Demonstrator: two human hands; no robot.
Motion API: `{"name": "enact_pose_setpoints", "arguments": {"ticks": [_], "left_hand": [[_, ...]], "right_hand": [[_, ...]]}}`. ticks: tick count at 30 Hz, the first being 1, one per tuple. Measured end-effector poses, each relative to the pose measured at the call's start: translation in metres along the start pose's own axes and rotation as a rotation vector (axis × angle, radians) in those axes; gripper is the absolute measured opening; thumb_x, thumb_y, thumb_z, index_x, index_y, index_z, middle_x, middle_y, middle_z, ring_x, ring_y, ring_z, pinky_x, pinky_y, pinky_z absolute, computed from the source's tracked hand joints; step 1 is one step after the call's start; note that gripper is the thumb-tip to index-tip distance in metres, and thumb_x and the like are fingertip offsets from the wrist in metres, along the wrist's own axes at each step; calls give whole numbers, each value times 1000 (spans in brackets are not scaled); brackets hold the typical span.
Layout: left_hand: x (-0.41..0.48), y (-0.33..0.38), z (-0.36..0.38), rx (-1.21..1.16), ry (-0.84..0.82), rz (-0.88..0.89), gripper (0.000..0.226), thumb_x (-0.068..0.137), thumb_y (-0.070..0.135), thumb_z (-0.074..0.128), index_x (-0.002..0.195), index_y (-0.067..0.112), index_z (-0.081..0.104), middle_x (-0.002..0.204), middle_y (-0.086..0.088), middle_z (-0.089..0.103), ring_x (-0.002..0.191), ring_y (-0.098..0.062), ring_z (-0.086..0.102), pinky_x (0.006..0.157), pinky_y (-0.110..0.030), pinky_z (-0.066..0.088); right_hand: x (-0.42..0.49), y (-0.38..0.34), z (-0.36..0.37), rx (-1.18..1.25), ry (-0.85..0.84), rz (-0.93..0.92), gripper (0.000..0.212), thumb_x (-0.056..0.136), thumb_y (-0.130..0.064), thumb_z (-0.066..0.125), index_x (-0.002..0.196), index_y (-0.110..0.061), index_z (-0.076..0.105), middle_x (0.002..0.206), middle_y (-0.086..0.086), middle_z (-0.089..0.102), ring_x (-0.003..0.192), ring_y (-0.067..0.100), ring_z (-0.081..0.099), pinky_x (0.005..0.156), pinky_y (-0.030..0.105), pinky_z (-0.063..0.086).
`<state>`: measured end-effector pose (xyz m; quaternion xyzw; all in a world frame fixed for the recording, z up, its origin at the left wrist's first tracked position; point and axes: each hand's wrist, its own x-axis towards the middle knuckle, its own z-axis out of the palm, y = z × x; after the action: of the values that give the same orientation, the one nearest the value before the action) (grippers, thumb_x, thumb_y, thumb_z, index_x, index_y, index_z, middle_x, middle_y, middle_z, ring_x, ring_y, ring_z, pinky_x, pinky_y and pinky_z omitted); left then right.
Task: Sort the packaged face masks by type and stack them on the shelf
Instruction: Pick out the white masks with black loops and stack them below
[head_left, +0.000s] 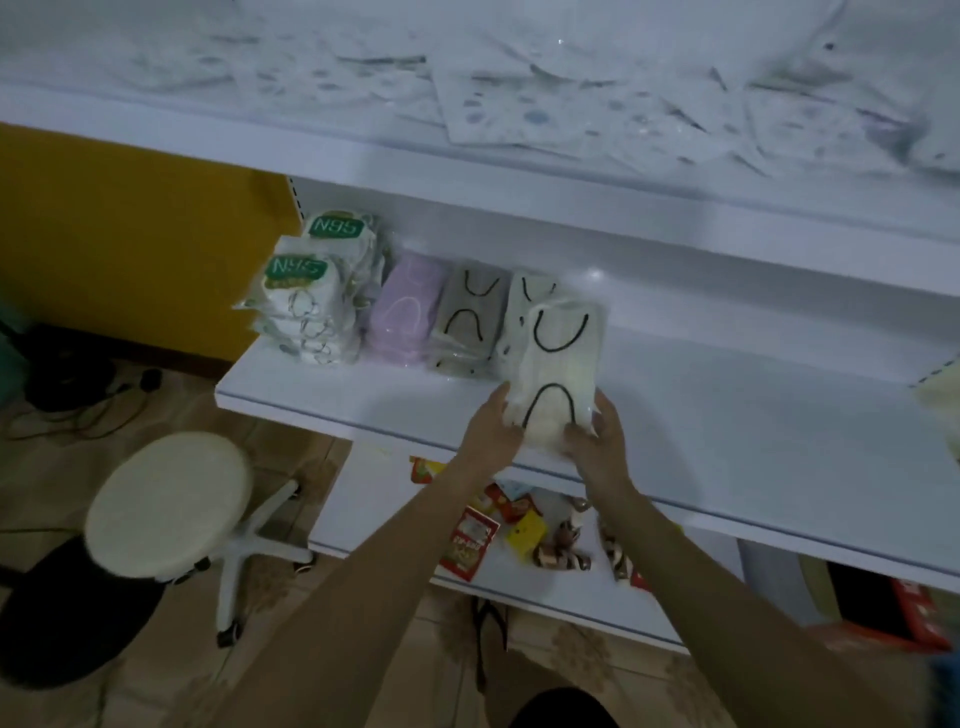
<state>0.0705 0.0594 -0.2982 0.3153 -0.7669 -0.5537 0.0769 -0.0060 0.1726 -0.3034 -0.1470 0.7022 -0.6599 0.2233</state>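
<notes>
Both hands hold one cream mask pack with black ear loops (558, 364) above the front edge of the white middle shelf (753, 441). My left hand (491, 428) grips its near left corner and my right hand (597, 441) pinches its near right corner. Just behind it lies a stack of similar cream packs (524, 296). Further left in the row stand a grey stack (470, 317), a lilac stack (408, 312) and two piles of white N95 packs (301, 301).
The top shelf (519, 93) carries scattered clear patterned packs. Snack packets (472, 540) lie on the lower shelf. A round cream stool (166, 501) stands at the left beside cables on the floor. An orange crate (904, 618) sits low right.
</notes>
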Motion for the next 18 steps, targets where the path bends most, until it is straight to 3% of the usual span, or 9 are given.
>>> {"name": "enact_pose_setpoints", "arguments": {"ticks": [2,5,8,11,13,18], "left_hand": [[38,13,-8,53,38,68,52,92,-5,42,142,5,30,143,-13,41,129,-25,41,91,-12,29],[99,21,-14,218,74,109,51,94,-4,39,144,0,26,148,-17,32,135,-27,33,103,-18,23],[150,16,-16,351,97,94,52,95,-1,37,145,3,25,149,-16,30,135,-28,33,109,-28,23],[184,4,-11,526,48,119,55,93,1,37,146,9,25,149,-14,31,134,-29,35,110,-41,30],[194,-6,-4,688,18,119,50,92,3,37,141,10,33,144,-15,37,130,-31,37,108,-44,33],[190,-12,2,879,-7,61,44,93,9,39,137,9,37,143,-14,35,137,-34,19,111,-44,20]], "right_hand": [[43,-9,10,39,1,8,54,74,-15,60,126,-20,45,100,-4,59,81,-3,62,66,21,54],[112,-10,27,-11,56,83,55,89,3,45,140,-15,37,118,9,56,95,17,57,76,31,50],[171,3,37,-173,49,160,60,91,-5,46,146,-20,27,139,13,45,111,27,55,76,30,49],[206,16,37,-409,34,220,61,93,-14,47,148,-18,21,145,12,39,127,30,43,95,31,44],[215,25,35,-564,-4,265,61,92,-21,49,147,-15,23,143,10,41,130,31,38,105,38,38],[213,33,35,-695,-58,250,57,89,-25,53,139,-7,33,137,15,44,124,35,42,103,44,38]]}}
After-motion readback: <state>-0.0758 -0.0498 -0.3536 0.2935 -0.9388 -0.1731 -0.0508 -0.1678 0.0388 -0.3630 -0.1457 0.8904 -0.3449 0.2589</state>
